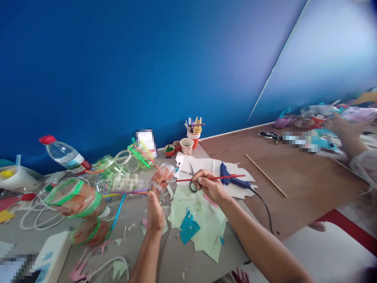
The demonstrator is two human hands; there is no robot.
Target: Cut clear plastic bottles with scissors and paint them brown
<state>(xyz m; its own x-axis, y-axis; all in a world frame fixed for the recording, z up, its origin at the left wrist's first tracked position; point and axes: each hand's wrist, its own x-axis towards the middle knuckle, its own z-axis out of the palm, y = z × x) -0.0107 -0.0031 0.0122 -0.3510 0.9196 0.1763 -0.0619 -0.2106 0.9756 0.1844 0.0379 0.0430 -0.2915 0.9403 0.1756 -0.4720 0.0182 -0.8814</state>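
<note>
My left hand [156,212] is wrapped round a clear plastic container [163,175] that looks like part of a bottle, its wall coated in reddish-brown paint. Between the fingers of my right hand [209,186] is a thin red paintbrush [232,177], held nearly level. The brush's tip points left and reaches the painted wall; whether it touches cannot be made out. Behind my right hand lie black-handled scissors [193,186] on white paper. Just right of that hand, a blue glue gun [225,173] rests on the same paper.
Paper cups [186,146] and a cup of tools [193,137] stand by the wall. To the left are a red-capped bottle [64,155] and a painted, green-taped container [78,198]. A wooden stick [265,175] lies right; beyond it reaches another person's hand [343,125].
</note>
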